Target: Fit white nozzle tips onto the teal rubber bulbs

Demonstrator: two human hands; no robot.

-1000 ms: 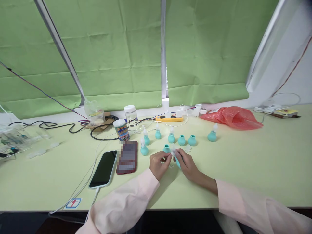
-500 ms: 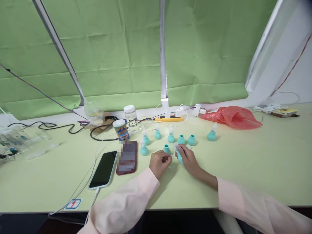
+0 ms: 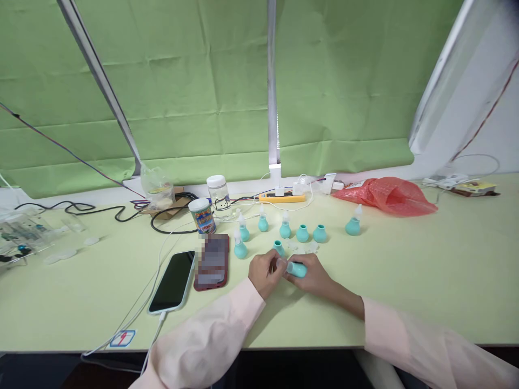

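Observation:
My right hand [image 3: 318,273] is closed around a teal nasal aspirator bulb [image 3: 298,269], which lies on its side with its neck towards the left. My left hand [image 3: 265,273] meets that neck with pinched fingers, on what looks like a small translucent tip [image 3: 280,262]; the fingers partly hide it. Just beyond my left fingers stands an open-necked teal bulb [image 3: 278,247]. Small translucent pieces [image 3: 302,248] lie on the table behind my right hand. Further back are two more open bulbs [image 3: 302,233] and several bulbs with clear nozzles fitted [image 3: 285,226].
Two phones lie left of my hands, a black-screened one [image 3: 172,282] and a red-cased one [image 3: 212,262]. Behind them stand a printed can [image 3: 203,217] and a clear jar [image 3: 219,197]. A yellow power strip [image 3: 281,198] and red bubble wrap [image 3: 385,195] lie along the back.
My right hand has turned the bulb from roughly upright onto its side and brought it towards my left hand. The left fingers now meet its neck.

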